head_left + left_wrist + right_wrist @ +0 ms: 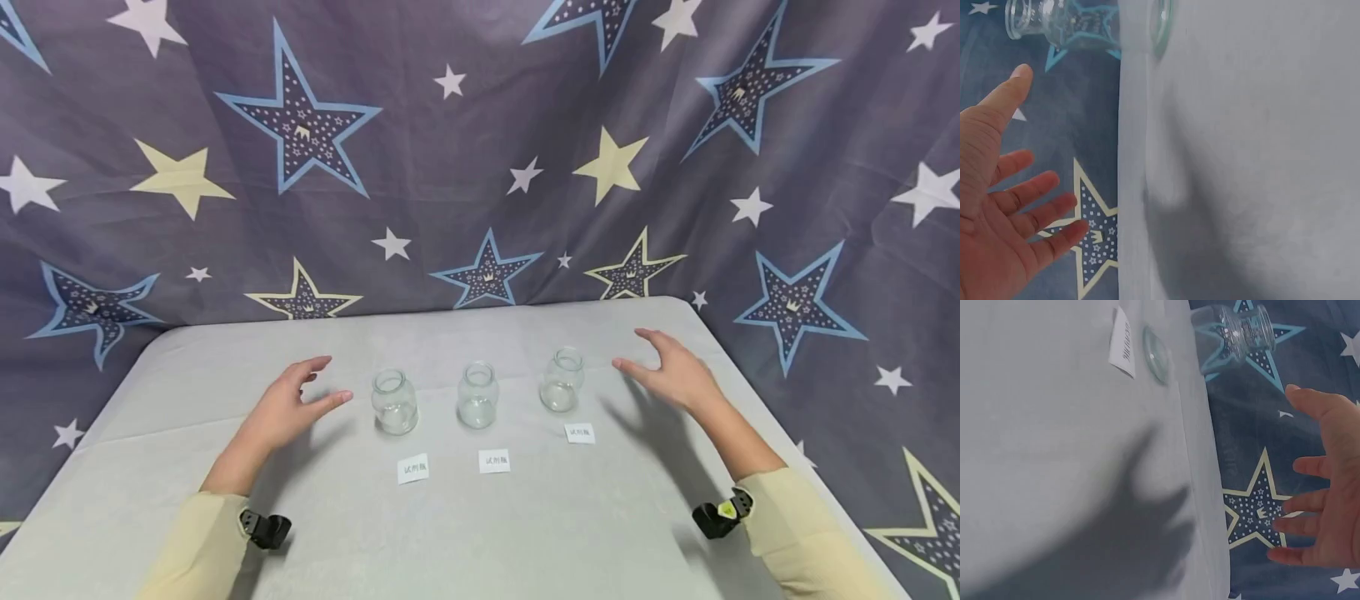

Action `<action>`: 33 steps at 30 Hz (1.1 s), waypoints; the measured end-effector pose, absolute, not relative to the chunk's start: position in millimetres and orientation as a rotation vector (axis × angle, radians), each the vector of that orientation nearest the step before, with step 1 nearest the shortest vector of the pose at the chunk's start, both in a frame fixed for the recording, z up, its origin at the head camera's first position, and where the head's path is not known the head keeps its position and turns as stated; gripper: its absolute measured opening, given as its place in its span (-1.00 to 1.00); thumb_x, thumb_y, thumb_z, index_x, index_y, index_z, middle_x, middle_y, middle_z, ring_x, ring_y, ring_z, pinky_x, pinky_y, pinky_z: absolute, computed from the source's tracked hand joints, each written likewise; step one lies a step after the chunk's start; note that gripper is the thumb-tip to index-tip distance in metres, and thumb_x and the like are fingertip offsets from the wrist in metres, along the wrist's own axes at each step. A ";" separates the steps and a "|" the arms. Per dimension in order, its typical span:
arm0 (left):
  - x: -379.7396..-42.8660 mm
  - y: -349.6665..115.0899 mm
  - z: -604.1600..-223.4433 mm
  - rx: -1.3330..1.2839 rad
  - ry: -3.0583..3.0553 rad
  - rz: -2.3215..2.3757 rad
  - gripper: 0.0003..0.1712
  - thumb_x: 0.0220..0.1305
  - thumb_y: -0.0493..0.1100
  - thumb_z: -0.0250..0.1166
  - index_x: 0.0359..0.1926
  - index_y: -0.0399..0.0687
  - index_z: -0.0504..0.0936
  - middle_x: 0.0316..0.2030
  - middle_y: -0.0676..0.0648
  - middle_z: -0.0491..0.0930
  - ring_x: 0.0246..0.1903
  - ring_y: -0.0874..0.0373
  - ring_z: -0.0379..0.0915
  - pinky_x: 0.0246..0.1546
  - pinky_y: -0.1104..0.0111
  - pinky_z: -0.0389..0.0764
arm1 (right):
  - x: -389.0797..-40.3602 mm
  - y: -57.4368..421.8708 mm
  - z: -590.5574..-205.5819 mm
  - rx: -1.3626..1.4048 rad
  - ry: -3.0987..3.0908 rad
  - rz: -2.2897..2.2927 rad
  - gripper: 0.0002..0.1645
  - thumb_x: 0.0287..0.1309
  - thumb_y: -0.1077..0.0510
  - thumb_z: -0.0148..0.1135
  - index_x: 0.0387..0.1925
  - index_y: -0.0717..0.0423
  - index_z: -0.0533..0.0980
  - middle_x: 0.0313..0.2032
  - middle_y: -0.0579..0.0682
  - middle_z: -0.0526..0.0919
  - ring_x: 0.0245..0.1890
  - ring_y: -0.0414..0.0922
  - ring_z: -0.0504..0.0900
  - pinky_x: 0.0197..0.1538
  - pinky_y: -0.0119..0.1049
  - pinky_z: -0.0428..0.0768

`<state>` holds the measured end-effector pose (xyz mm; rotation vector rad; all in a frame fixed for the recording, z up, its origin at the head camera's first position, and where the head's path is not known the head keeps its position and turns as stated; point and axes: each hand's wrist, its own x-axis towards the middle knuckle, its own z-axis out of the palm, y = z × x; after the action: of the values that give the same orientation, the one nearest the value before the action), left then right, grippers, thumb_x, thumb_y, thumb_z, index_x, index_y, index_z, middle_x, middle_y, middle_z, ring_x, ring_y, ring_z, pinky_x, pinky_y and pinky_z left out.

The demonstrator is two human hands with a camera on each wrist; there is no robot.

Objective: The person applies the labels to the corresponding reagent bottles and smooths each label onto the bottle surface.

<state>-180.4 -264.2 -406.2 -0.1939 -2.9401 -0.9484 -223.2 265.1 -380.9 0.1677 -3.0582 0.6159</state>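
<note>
Three clear glass jars without lids stand upright on the table: a left jar [395, 403], a middle jar [477, 396] and a right jar [562, 381]. My left hand [288, 406] hovers above the table to the left of the left jar, its fingers relaxed and thumb apart, holding nothing. In the left wrist view the left jar [1088, 25] lies beyond the thumb tip. To the right of the right jar hangs my right hand [671, 371], also bare, fingers spread. The right wrist view has the right jar [1229, 340] past that thumb.
White paper labels with handwriting lie before the jars: a left label [413, 468], a middle label [494, 461] and a right label [580, 433]. A pale cloth covers the table [465, 533]. A star-patterned curtain [420, 167] hangs behind and at the sides.
</note>
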 end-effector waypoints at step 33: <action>-127.7 -211.4 -430.5 -0.417 -2.863 -1.299 -0.58 0.00 -0.11 0.44 -0.13 -0.24 0.60 -0.19 -0.16 0.63 -0.29 0.12 0.57 -0.26 0.43 0.56 | -168.8 189.6 -399.5 0.535 -2.934 1.216 -0.67 0.08 0.02 0.30 -0.17 0.15 0.59 -0.24 -0.02 0.69 -0.27 -0.16 0.61 -0.28 -0.40 0.52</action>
<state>-127.7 -211.4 -430.5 -0.4173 -2.8632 -1.2995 -168.8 189.6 -399.5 0.5345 -2.9342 1.2160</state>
